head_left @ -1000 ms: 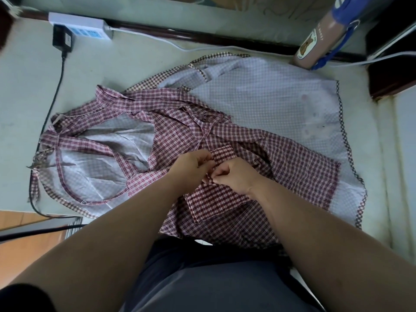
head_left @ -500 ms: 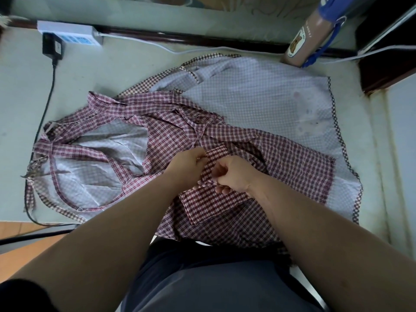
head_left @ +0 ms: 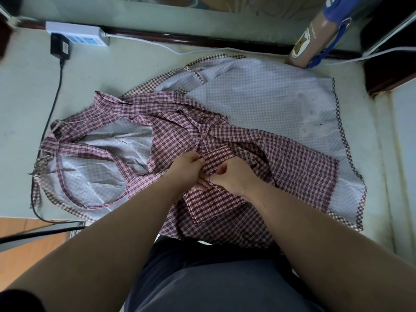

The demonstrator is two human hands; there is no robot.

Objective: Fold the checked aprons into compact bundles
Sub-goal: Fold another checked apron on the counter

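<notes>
Far left, back edge of the desk (head_left: 126,68): a white power strip (head_left: 76,33) with a black adapter (head_left: 60,47) plugged in beside it. A black cable (head_left: 53,104) runs from the adapter down the left side and passes under the cloth edge.

Left of centre: the bib end of the red checked apron (head_left: 292,167) lies flat on the desk with its pale reverse turned up and its straps crossing over it. The apron extends rightwards across the middle of the desk, and its near edge hangs over the person's dark trousers (head_left: 213,278).

Centre: the left hand (head_left: 185,164) has its fingers curled and pinches the apron cloth at the left end of a narrow folded band (head_left: 217,157). The right hand (head_left: 233,177), just beside it, also has its fingers curled and nips the same band at its near edge. Whether the two hands touch cannot be told.

Right of centre: a second apron (head_left: 258,95) lies beneath the first, pale side up, with dark checked trim along its right border. It is spread flat and unfolded.

Far right, back: a brown container (head_left: 308,43) with a blue strap stands tilted at the second apron's far corner. A white cable (head_left: 202,51) runs along the rear edge.
</notes>
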